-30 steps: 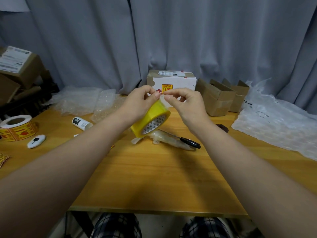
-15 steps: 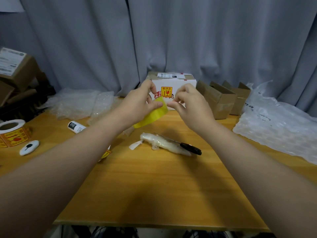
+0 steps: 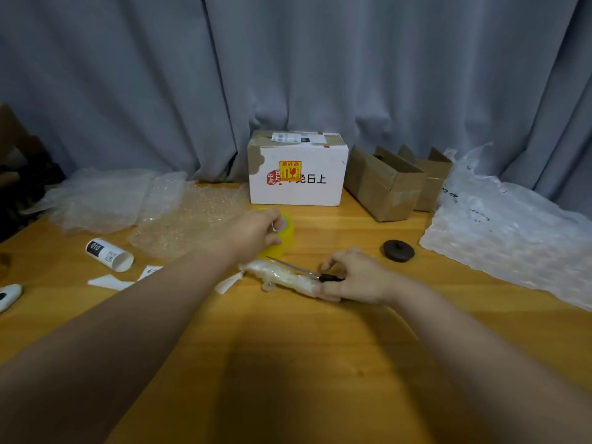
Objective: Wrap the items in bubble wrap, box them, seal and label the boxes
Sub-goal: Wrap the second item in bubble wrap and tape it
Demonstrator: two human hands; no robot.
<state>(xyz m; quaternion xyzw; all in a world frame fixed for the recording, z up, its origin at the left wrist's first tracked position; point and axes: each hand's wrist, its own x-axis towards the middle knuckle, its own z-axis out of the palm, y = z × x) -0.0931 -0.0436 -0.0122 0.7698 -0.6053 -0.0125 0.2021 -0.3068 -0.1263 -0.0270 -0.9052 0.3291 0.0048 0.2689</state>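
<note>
Here, left hand (image 3: 256,233) grips the yellow tape roll (image 3: 283,233), right hand (image 3: 357,278) pinches the scissors (image 3: 298,269), likely to cut tape sealing the bubble-wrapped item (image 3: 283,279).

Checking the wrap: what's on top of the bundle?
Scissors lie along the bundle, blades bare. The right hand partly covers their grip and the bundle's right end; its contents can't be told.
</note>
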